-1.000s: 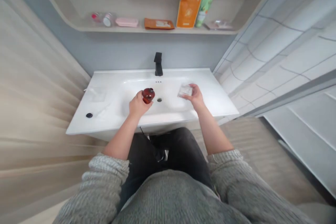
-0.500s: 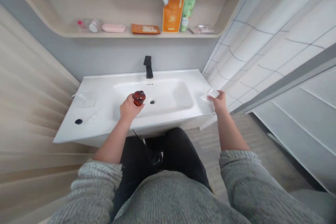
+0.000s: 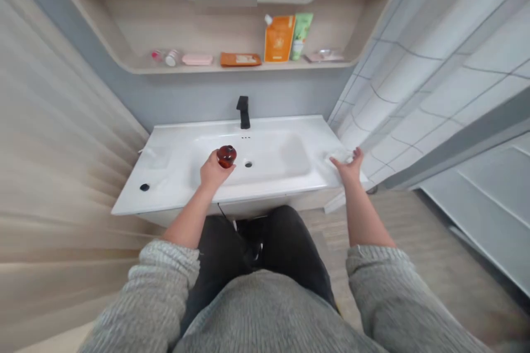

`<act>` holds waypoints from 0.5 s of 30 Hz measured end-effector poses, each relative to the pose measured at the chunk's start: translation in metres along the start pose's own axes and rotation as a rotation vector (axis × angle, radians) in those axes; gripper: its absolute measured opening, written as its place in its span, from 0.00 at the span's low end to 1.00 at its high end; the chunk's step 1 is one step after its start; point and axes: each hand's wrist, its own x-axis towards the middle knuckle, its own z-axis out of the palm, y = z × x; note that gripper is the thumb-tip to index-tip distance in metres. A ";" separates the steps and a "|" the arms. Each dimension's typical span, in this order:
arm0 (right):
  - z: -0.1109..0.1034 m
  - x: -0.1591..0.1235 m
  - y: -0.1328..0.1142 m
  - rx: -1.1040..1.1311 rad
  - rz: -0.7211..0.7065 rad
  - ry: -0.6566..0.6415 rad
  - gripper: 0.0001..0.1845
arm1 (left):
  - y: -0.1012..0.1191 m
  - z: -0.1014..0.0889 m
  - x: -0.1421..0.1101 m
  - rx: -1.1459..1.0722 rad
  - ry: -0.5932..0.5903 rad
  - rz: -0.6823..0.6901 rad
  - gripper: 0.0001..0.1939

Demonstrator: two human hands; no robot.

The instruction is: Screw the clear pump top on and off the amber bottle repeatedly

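Gripping a red-brown bottle (image 3: 227, 156): left hand (image 3: 212, 172), fingers curled round the bottle's left side, thumb along the near side. Bottle roughly upright, dark top facing up, over the left part of the white basin (image 3: 290, 155). Drain (image 3: 248, 164) just right of the left fingertips; black faucet (image 3: 243, 112) beyond them, slightly right.

Right hand (image 3: 351, 170) at the right end of the white counter (image 3: 132, 202), well apart from the left. Thumb and fingers spread wide. A clear object (image 3: 337, 154) sits by the thumb, partly in the gap toward the fingers; its edges are washed out against the white, and whether the fingers touch it I cannot tell. Basin lies left of this hand.

Left of the left fingers, well apart: a small black round piece (image 3: 144, 187) on the counter, near its front edge. Behind that piece, a faint clear flat item (image 3: 158, 158), too pale to make out.

Beyond both hands and higher, a shelf (image 3: 244, 69): orange pouch (image 3: 280, 38) standing beside a green tube (image 3: 302, 36), flat orange packet (image 3: 240, 59) to their left, then a pink case (image 3: 197, 59).
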 end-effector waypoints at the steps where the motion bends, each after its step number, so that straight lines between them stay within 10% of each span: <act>1: -0.003 -0.006 -0.008 0.000 0.000 0.041 0.62 | 0.002 -0.002 -0.002 -0.030 0.013 -0.019 0.44; 5: 0.000 -0.065 -0.068 0.027 -0.163 0.166 0.42 | 0.019 -0.010 -0.022 -0.233 0.047 -0.039 0.42; 8: 0.029 -0.124 -0.140 0.194 -0.293 -0.213 0.28 | 0.039 -0.013 -0.049 -0.408 0.053 0.003 0.39; 11: 0.068 -0.171 -0.207 0.427 -0.308 -0.642 0.42 | 0.061 -0.014 -0.082 -0.480 0.027 0.049 0.35; 15: 0.100 -0.203 -0.251 0.604 -0.153 -0.857 0.54 | 0.074 -0.014 -0.121 -0.534 -0.049 0.089 0.32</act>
